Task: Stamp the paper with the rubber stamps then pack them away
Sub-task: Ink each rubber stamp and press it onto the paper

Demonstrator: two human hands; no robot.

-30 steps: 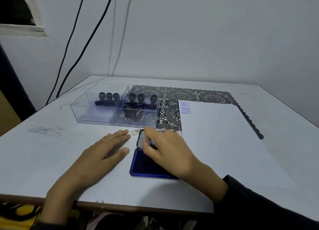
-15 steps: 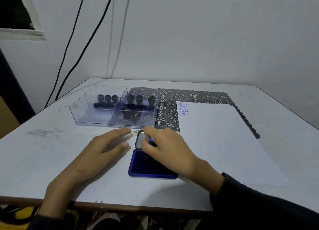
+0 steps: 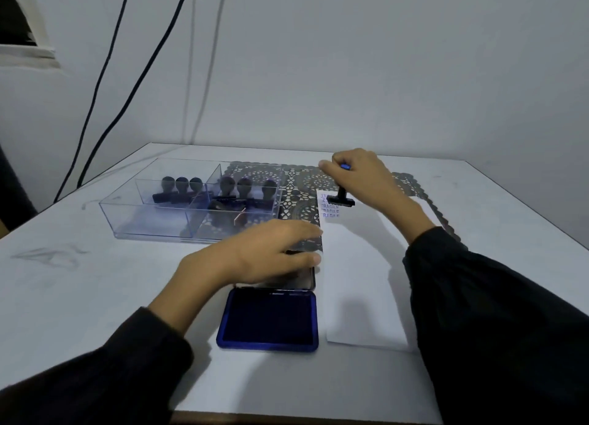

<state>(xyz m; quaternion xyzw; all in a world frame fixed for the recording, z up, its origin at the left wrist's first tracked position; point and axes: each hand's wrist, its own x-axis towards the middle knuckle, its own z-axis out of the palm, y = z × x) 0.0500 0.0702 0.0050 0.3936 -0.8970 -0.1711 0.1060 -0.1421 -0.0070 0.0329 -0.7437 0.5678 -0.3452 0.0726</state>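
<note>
- hands: r hand (image 3: 363, 176) grips 1 stamp (image 3: 342, 199) at paper (image 3: 360, 265) corner; l hand (image 3: 264, 252) flat, fingers straight, over ink pad (image 3: 269, 319) lid
- tray (image 3: 149, 225): 6 stamps (image 3: 181, 185) upright, 3 + 3

A dark lace placemat (image 3: 306, 182) lies on the white table (image 3: 95, 281), passing under the grip of the right hand (image 3: 360, 179). Up and left of that grip, two black cables (image 3: 101, 74) hang down the grey wall (image 3: 350, 58). A grey smudge (image 3: 47, 254) marks the tabletop far left.

Long black sleeves (image 3: 497, 313)
</note>
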